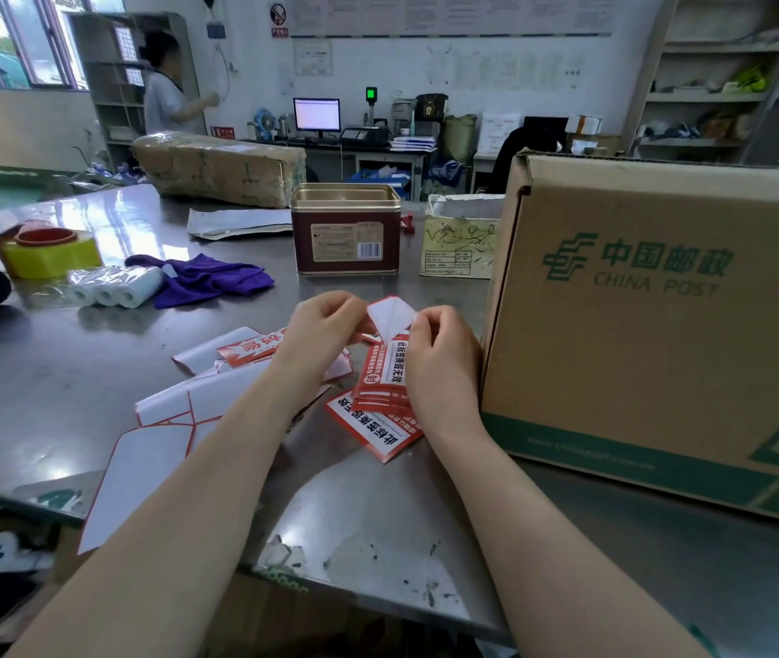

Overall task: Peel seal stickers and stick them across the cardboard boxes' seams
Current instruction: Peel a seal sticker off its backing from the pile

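A red-and-white seal sticker sheet [385, 368] is held up over the metal table [69, 372], its white top corner folded back. My left hand [325, 330] pinches the sheet's upper left edge, and my right hand [442, 353] pinches the folded corner on the right. Under it lie more seal stickers [373, 432] and a red sticker with large characters [249, 351]. Peeled white backing sheets [140, 472] lie at the left. A large China Post cardboard box [653, 334] stands right of my right hand.
Behind the stickers stand a dark red tin [347, 230] and a small worn carton [461, 239]. A purple cloth [207, 277], wrapped paper rolls [112, 287] and yellow tape rolls [48, 251] lie at the left. A taped parcel [221, 168] sits at the back; a person [166, 87] stands beyond.
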